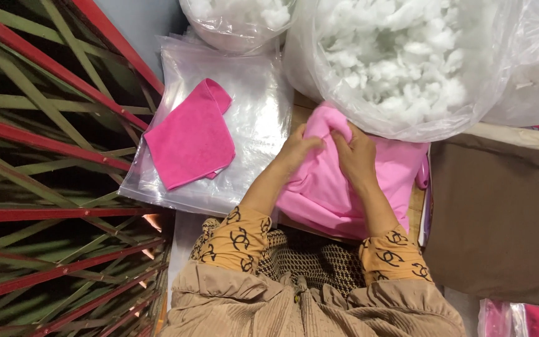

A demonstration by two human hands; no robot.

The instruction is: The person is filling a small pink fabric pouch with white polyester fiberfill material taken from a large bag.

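My left hand (297, 150) and my right hand (355, 156) both grip the upper edge of a light pink fabric cover (338, 187) that lies in front of me. The two hands pinch the fabric close together, fingers curled into its folds. Just beyond the hands stands a big clear plastic bag of white fluffy stuffing (400, 56), touching the fabric's top. A darker pink folded cloth (191, 137) lies to the left on a stack of clear plastic bags (257, 112).
A second bag of white stuffing (238, 19) stands at the back. Red and green slats (45, 156) fill the left side. A brown cardboard surface (500, 212) lies to the right. A bagged pink item (531, 319) sits at the bottom right corner.
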